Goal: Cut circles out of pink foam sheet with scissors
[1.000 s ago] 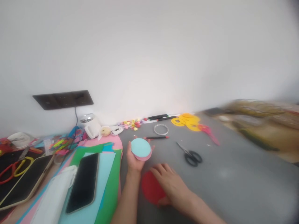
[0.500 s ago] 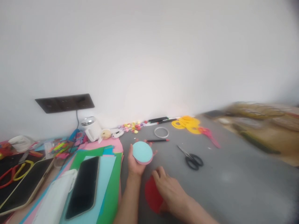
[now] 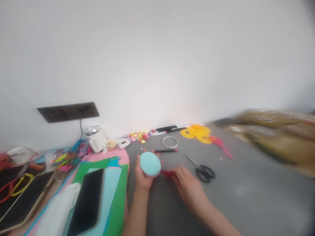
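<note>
A stack of paper circles (image 3: 150,163), light blue on top with a pink edge below, rests in my left hand (image 3: 142,178), its thumb and fingers around the rim. My right hand (image 3: 189,185) pinches a red paper circle (image 3: 168,173), seen nearly edge-on, close to the stack's right side. Whether the red circle touches the stack I cannot tell. Right of my right hand lie black-handled scissors (image 3: 203,169). Beyond my left hand are a black pen with a red tip (image 3: 166,150) and a silver ring (image 3: 170,142).
Yellow paper rings (image 3: 198,132) and pink scissors (image 3: 222,147) lie near the wall. At left, a phone (image 3: 86,200) rests on coloured sheets (image 3: 117,200). A white mug-like container (image 3: 96,141) stands behind, with small coloured pieces (image 3: 141,136) beside it.
My right hand has lifted the red circle off the table and brought it up and forward beside the stack, tilting it nearly edge-on. My left hand stays almost where it was.
</note>
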The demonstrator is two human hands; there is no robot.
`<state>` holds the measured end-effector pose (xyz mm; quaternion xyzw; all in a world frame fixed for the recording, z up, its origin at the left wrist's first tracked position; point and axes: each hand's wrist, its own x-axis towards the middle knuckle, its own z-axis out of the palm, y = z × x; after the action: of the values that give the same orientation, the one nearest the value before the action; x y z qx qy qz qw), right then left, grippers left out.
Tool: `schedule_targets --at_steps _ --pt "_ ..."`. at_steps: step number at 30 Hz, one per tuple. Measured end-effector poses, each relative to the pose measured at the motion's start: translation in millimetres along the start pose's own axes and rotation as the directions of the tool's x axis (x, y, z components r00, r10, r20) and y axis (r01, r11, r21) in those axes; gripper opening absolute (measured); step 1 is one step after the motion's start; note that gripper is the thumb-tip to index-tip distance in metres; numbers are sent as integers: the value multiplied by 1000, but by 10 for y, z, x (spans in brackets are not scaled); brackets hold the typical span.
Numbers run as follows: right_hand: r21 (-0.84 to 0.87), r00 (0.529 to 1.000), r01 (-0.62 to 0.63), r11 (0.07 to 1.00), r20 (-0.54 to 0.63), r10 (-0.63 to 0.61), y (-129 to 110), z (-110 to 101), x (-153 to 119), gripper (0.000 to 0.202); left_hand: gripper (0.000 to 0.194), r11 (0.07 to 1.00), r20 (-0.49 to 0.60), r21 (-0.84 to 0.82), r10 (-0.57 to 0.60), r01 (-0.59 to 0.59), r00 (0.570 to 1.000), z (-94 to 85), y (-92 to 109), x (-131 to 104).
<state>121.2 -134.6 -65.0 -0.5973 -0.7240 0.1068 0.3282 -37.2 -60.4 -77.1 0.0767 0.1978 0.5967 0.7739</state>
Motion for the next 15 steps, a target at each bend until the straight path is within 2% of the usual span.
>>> schedule_targets --at_steps 2,5,7,9,12,15 --pt "105 999 -27 994 41 23 33 -3 60 24 45 1000 -7 19 10 -10 1000 16 -2 -7" --pt "333 989 -147 931 19 149 36 -47 233 25 49 999 -39 38 11 -9 999 56 -3 -28" --pt "458 989 -140 878 26 144 8 -39 368 26 51 998 -66 55 10 -6 998 82 0 -40" --pt "528 993 -118 841 84 86 -34 30 484 26 52 998 -85 68 7 -2 996 102 2 -47" --pt "496 989 -97 863 143 29 -105 200 603 34 52 997 -109 69 27 -20 994 115 2 -45" --pt "313 988 -90 945 144 47 -171 331 674 41 50 995 -140 90 62 -49 988 114 0 -35"
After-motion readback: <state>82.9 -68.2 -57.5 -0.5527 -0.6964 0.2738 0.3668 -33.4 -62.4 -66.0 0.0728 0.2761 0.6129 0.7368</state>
